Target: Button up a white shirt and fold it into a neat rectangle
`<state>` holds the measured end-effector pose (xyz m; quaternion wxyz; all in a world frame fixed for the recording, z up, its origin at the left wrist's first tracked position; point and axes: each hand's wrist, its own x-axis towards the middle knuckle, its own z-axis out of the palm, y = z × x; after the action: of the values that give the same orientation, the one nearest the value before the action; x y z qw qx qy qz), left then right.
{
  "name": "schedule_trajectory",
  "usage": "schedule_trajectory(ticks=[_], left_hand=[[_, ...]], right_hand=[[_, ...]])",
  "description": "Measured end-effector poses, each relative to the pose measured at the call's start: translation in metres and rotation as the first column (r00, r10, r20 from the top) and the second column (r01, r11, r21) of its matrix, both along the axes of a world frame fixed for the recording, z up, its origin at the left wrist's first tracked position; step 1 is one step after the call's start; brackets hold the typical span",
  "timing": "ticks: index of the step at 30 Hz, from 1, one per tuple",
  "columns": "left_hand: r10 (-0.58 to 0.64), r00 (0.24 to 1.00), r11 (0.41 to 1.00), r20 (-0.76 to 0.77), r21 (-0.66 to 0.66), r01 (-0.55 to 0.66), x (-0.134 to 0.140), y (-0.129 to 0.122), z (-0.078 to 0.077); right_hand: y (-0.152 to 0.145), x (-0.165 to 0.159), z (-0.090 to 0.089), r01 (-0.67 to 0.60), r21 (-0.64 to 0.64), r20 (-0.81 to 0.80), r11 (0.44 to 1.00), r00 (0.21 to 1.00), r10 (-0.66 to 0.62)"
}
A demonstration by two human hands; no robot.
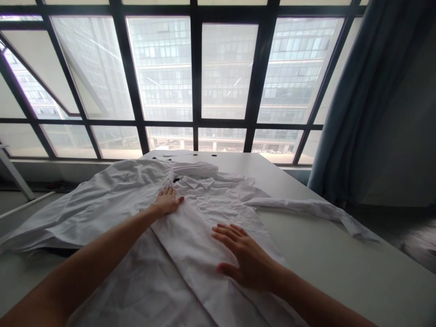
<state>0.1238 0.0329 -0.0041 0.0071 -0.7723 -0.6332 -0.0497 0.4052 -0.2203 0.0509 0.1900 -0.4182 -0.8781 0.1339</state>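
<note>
A white collared shirt (pixel 190 227) lies spread over the table, its collar at the far end and one sleeve (pixel 299 204) stretched out to the right. My left hand (pixel 166 201) rests flat on the cloth just left of the collar, fingers pointing away from me. Nearer to me, my right hand (pixel 241 259) is over the shirt's front with its fingers spread and thumb out; whether its whole palm touches the cloth I cannot tell. Neither hand grasps anything. More white cloth (pixel 112 195), seemingly further garments, lies in a rumpled heap on the left.
The white table (pixel 327 263) runs toward a wall of dark-framed windows (pixel 225 72), with a tilted pane open at the left. A blue-grey curtain (pixel 350 100) hangs at the right. Two dark round spots mark the table's far end. A white metal frame (pixel 15 175) stands at the left.
</note>
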Motion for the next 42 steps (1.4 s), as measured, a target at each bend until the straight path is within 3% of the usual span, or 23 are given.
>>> schedule_trajectory(ticks=[4, 9, 13, 17, 23, 25, 27, 29, 30, 32, 34, 35, 38, 40, 42], left_hand=[[-0.021, 1.000, 0.999, 0.019, -0.042, 0.022, -0.007, 0.006, -0.004], [-0.067, 0.998, 0.997, 0.002, -0.022, 0.067, -0.008, 0.010, -0.001], [-0.096, 0.993, 0.995, 0.063, 0.010, 0.096, -0.013, -0.001, 0.001], [-0.135, 0.988, 0.987, 0.074, 0.094, 0.128, -0.031, -0.022, -0.005], [-0.185, 0.981, 0.983, 0.058, 0.019, 0.184, -0.062, -0.040, -0.008], [-0.175, 0.983, 0.984, 0.062, 0.024, 0.174, -0.067, -0.043, -0.007], [-0.174, 0.983, 0.985, 0.061, 0.014, 0.174, -0.068, -0.047, -0.008], [-0.183, 0.981, 0.983, 0.058, 0.008, 0.183, -0.068, -0.051, -0.009], [-0.184, 0.981, 0.983, 0.055, 0.006, 0.184, -0.067, -0.052, -0.010], [-0.183, 0.982, 0.983, 0.051, -0.006, 0.183, -0.066, -0.054, -0.011], [-0.184, 0.982, 0.983, 0.049, -0.013, 0.184, -0.065, -0.053, -0.012], [-0.184, 0.982, 0.983, 0.048, -0.015, 0.185, -0.065, -0.052, -0.012], [-0.186, 0.981, 0.982, 0.049, -0.010, 0.187, -0.065, -0.050, -0.013], [-0.186, 0.981, 0.982, 0.059, -0.005, 0.187, -0.065, -0.049, -0.013], [-0.187, 0.980, 0.982, 0.069, -0.001, 0.188, -0.065, -0.050, -0.013]], right_hand=[[-0.003, -0.011, -0.008, -0.037, -0.195, 0.125, 0.980, 0.990, 0.063], [-0.005, -0.013, -0.006, -0.013, -0.214, 0.141, 0.977, 0.989, 0.044], [-0.004, -0.013, -0.005, -0.002, -0.221, 0.165, 0.975, 0.986, 0.039], [-0.004, -0.010, -0.007, -0.010, -0.210, 0.148, 0.978, 0.988, 0.042], [-0.001, -0.011, -0.015, -0.028, -0.159, 0.107, 0.987, 0.993, 0.045], [0.010, -0.003, -0.019, 0.034, -0.107, 0.031, 0.994, 0.999, -0.030], [0.027, 0.017, -0.020, 0.184, -0.019, -0.054, 0.983, 0.981, -0.185], [0.048, 0.052, -0.021, 0.406, 0.099, -0.078, 0.909, 0.913, -0.399], [0.058, 0.074, -0.022, 0.523, 0.140, -0.067, 0.841, 0.852, -0.519], [0.072, 0.122, -0.025, 0.753, 0.185, -0.041, 0.631, 0.648, -0.760], [0.079, 0.168, -0.030, 0.857, 0.208, 0.018, 0.472, 0.479, -0.878], [0.079, 0.186, -0.033, 0.875, 0.191, 0.060, 0.444, 0.441, -0.895], [0.077, 0.216, -0.040, 0.882, 0.147, 0.154, 0.447, 0.426, -0.891], [0.077, 0.212, -0.041, 0.884, 0.150, 0.126, 0.443, 0.427, -0.895], [0.077, 0.196, -0.036, 0.858, 0.134, 0.043, 0.496, 0.495, -0.868]])
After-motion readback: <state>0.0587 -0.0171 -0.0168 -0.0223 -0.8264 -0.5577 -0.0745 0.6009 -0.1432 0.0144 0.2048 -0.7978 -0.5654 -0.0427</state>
